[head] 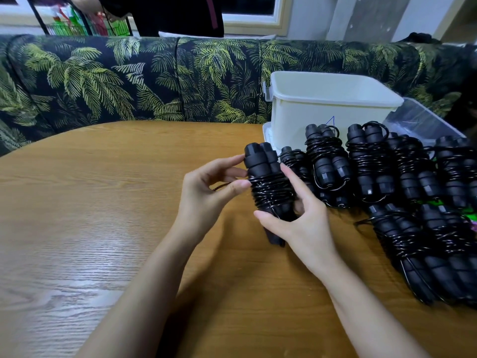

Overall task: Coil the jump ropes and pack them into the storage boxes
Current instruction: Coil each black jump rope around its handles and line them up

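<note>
- The jump rope is black: two fat handles side by side, with thin shiny cord wound tight round the middle.
- It sits between the fingers of both hands, tipped a little, over the table.
- The left hand pinches the cord on its left side; the right hand wraps thumb and fingers round its lower half.

Your worktop: wood grain, rounded far edge. On your right, a pile of coiled black jump ropes. White box behind them, clear box beside it.
</note>
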